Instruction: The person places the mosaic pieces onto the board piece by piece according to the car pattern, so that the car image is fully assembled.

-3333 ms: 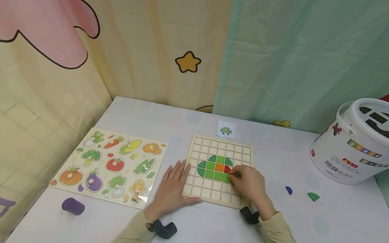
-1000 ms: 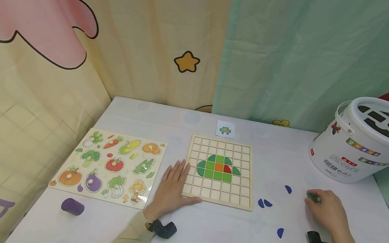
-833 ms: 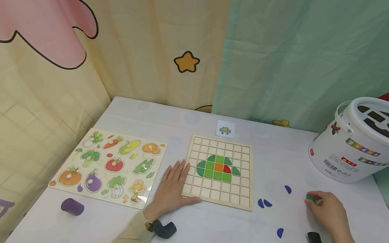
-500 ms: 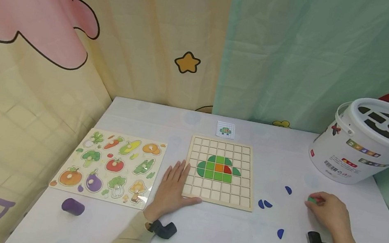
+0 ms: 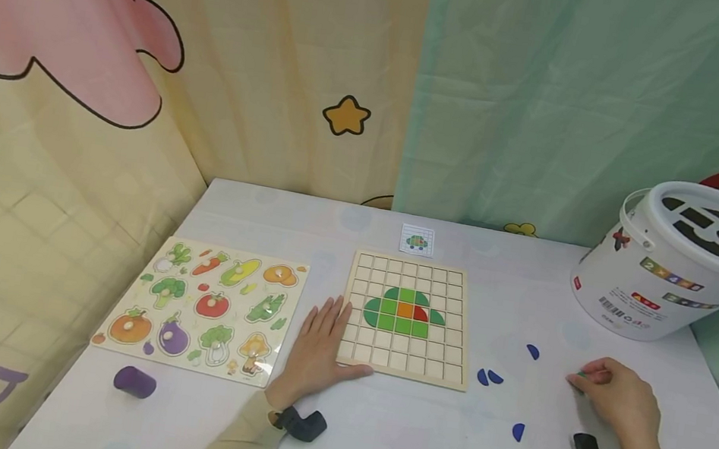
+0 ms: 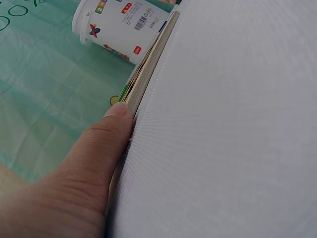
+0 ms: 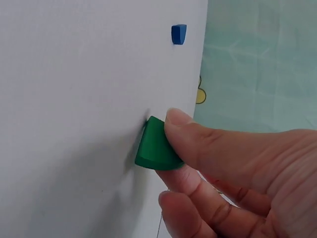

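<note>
A wooden grid board (image 5: 407,319) lies mid-table with a green, orange and red tile picture (image 5: 405,310) set in it. My left hand (image 5: 317,344) lies flat beside the board's left edge (image 6: 148,64), thumb along it. My right hand (image 5: 614,398) is out on the right part of the table and pinches a small green quarter-round piece (image 7: 154,146) between thumb and fingers, just at the table surface; in the head view only a sliver of the green piece (image 5: 582,374) shows. Blue pieces (image 5: 488,376) lie loose between board and right hand.
A vegetable peg puzzle (image 5: 207,305) lies left of the board, with a purple cylinder (image 5: 134,381) near the front edge. A white shape-sorter bucket (image 5: 672,261) stands at back right. A small pattern card (image 5: 417,239) lies behind the board. More blue pieces (image 5: 532,351) (image 5: 517,431) are scattered at the right.
My right hand left the board, went right to the green piece and closed its fingers on it, then drew slightly toward me. Blue pieces became visible. The left hand stayed still.
</note>
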A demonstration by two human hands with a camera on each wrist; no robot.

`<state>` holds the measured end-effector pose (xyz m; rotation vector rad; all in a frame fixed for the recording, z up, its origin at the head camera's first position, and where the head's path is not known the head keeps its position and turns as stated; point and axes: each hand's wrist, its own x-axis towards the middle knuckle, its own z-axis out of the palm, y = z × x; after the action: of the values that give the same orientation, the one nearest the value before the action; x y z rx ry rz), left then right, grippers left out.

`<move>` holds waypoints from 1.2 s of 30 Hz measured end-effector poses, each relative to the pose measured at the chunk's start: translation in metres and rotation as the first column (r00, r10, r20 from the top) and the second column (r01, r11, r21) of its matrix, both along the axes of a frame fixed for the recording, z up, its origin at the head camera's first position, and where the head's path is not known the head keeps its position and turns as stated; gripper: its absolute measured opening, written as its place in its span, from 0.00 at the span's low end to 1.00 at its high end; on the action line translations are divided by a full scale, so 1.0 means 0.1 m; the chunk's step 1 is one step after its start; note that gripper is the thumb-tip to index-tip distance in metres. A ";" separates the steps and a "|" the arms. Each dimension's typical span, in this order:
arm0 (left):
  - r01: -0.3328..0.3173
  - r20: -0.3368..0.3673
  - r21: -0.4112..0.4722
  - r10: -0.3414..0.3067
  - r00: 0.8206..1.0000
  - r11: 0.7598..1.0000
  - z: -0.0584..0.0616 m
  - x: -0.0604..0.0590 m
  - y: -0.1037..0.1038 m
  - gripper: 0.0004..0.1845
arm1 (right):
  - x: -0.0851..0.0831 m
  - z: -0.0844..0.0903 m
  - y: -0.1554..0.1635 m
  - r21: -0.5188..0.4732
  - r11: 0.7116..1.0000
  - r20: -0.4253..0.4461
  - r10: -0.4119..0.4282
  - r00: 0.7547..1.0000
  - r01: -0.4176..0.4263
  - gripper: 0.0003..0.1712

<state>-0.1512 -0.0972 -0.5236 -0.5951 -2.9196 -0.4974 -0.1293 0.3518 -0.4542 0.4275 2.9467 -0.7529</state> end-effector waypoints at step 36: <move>0.008 -0.031 0.017 -0.008 1.000 1.000 0.01 0.00 0.00 0.59 | -0.52 -0.09 -1.58 -0.230 0.897 -0.249 0.322 0.914 -0.379 0.05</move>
<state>-0.1510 -0.0973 -0.5230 -0.6067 -2.8826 -0.5086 -0.1812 0.1938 -0.4635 -0.2159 2.9030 -1.1861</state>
